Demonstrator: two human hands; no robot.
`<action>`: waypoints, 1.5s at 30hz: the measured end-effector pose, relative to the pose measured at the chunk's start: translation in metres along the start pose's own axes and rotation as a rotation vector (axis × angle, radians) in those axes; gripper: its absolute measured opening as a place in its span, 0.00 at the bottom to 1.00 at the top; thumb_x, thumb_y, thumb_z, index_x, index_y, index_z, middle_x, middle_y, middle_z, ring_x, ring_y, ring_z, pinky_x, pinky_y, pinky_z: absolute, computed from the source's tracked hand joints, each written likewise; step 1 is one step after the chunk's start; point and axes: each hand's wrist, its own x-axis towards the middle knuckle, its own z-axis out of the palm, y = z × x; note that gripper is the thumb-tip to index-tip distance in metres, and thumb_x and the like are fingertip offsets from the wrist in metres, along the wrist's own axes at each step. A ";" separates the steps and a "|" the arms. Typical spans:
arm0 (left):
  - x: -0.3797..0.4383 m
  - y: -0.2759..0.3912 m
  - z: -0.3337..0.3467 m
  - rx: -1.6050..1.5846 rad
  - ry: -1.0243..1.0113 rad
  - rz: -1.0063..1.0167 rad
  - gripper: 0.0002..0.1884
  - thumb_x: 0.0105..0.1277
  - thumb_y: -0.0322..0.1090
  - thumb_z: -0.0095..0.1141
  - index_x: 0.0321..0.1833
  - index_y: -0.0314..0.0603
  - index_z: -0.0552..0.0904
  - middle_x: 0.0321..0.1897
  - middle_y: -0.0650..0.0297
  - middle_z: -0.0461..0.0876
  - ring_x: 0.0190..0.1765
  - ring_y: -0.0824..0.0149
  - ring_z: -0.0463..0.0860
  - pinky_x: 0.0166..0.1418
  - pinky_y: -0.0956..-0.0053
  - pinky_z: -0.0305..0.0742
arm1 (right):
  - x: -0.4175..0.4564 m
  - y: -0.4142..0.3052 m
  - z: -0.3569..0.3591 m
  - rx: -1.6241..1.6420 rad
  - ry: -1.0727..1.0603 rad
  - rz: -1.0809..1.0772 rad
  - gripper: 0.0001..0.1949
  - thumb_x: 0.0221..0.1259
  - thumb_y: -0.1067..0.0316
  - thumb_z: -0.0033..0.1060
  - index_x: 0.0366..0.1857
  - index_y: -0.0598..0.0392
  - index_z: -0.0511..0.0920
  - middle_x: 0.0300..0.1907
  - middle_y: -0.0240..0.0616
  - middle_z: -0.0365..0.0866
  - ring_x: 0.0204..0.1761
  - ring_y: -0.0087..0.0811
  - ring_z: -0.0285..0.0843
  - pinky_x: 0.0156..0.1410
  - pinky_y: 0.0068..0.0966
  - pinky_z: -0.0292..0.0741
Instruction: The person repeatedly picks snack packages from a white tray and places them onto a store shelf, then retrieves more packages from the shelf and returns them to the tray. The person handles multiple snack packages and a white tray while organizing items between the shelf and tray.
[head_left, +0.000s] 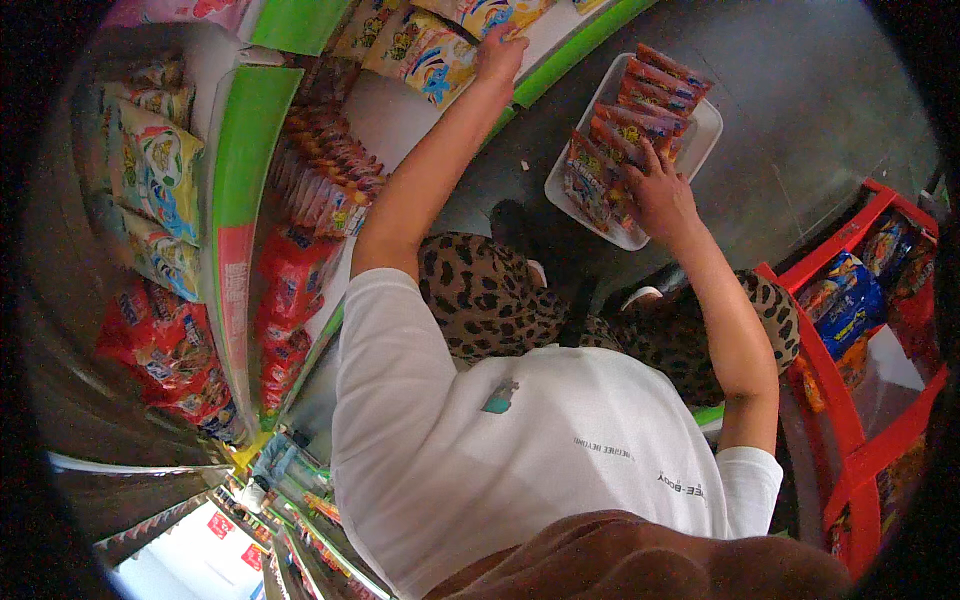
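My left hand (504, 56) reaches over the shelf, its fingers bent at the edge of yellow snack bags (431, 60) with blue cartoon print; whether it grips one is unclear. Below the shelf's green front edge, a white plastic tray (556, 184) sits tilted in the view over the dark floor. It holds several red-brown snack packets (649, 94) in an overlapping row. My right hand (661, 191) lies on the packets near the tray's right side, fingers spread and touching them. The thumb is partly hidden.
More small packets (330, 176) and red bags (292, 285) line the shelf at left, below an upper shelf with a green edge strip (244, 150). A red-framed basket or cart (840, 442) with blue and orange snack bags stands at right. A distant person (253, 495) is in the aisle.
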 end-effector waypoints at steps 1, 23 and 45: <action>0.007 -0.011 -0.001 0.123 0.118 0.089 0.21 0.55 0.32 0.57 0.53 0.41 0.71 0.41 0.61 0.77 0.41 0.61 0.78 0.40 0.69 0.73 | 0.000 -0.004 -0.006 0.006 -0.012 0.009 0.20 0.48 0.62 0.59 0.49 0.48 0.71 0.66 0.49 0.49 0.63 0.51 0.56 0.56 0.46 0.66; 0.088 0.011 -0.392 1.455 0.286 0.113 0.19 0.58 0.37 0.53 0.51 0.38 0.72 0.43 0.58 0.77 0.45 0.57 0.75 0.52 0.65 0.69 | -0.016 0.006 0.003 0.045 -0.110 0.149 0.21 0.49 0.62 0.60 0.50 0.44 0.70 0.67 0.44 0.48 0.65 0.48 0.54 0.57 0.47 0.65; -0.010 0.016 -0.370 1.481 0.284 0.270 0.19 0.52 0.25 0.50 0.50 0.36 0.72 0.52 0.51 0.71 0.54 0.51 0.70 0.58 0.63 0.65 | 0.003 0.006 -0.001 -0.097 -0.052 0.094 0.25 0.50 0.60 0.59 0.56 0.41 0.68 0.66 0.46 0.50 0.64 0.47 0.55 0.58 0.43 0.64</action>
